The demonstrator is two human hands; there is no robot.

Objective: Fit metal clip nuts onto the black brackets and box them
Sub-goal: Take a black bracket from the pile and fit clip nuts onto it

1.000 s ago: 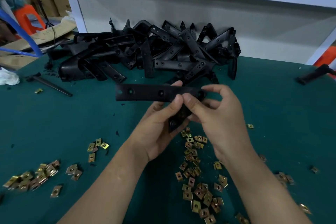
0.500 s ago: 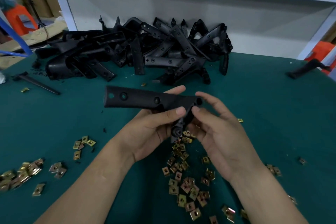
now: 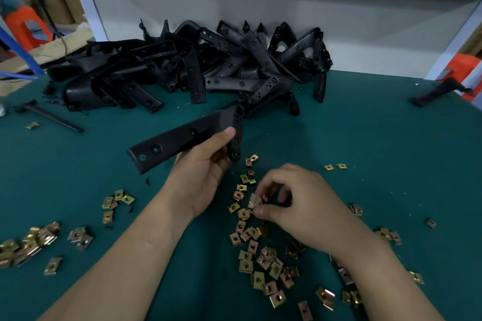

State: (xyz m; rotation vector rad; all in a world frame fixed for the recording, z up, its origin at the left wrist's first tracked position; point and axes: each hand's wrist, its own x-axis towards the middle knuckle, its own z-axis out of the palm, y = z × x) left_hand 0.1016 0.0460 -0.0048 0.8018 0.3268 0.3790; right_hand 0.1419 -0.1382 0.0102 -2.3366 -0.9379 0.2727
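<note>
Right hand (image 3: 300, 206) curls over the scattered brass-coloured metal clip nuts (image 3: 263, 263) near the green desk's (image 3: 378, 138) front edge, seemingly pinching one; left hand (image 3: 200, 174) grips the long black holed bracket (image 3: 180, 138) mid-desk. Tangled nuts could lift together and drop.

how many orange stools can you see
2: one orange stool at the far left beyond the table, another stool at the far right, beside the white post. Others may be hidden.
</note>
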